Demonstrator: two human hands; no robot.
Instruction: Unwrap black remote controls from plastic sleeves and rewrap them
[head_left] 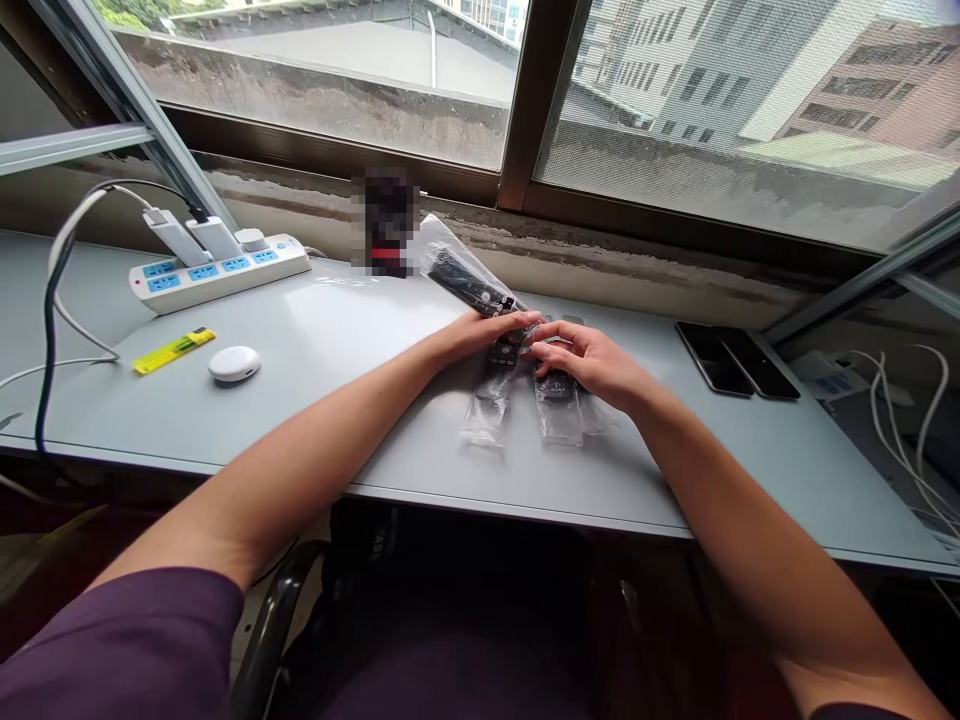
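My left hand (480, 332) is closed around a black remote control (466, 287) in a clear plastic sleeve, tilted with its far end up and to the left. My right hand (592, 362) has its fingers bent at the sleeve's near end, close to my left fingertips, and appears to pinch the plastic. Below my hands, more black remote controls in clear sleeves lie on the table; one wrapped remote (491, 392) is at the left, another wrapped remote (557, 405) under my right fingers. My hands partly hide them.
On the grey table (360, 420) are a white power strip (225, 272) with plugs and cables, a yellow packet (175, 350) and a white oval case (234, 364). Two dark phones (735, 360) lie at the right. A pixelated dark object (388, 222) stands by the window.
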